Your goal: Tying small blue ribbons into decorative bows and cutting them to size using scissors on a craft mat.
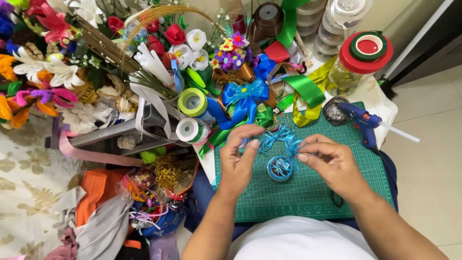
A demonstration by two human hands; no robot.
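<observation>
Two hands, left hand and right hand, pinching blue ribbon between fingertips, above green mat

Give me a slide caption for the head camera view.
Both hands shaping thin blue ribbon over a green cutting mat.

The green cutting mat lies mostly bare toward five and six o'clock of the hands, so a hand can pass there freely. At twelve o'clock the way is blocked by the blue ribbon bow, the green ribbon loops and the ribbon spools, packed close together. At two o'clock the blue glue gun lies on the mat's corner, with a red-lidded jar behind it; at nine o'clock a heap of ribbon scraps crowds the mat's edge.
</observation>
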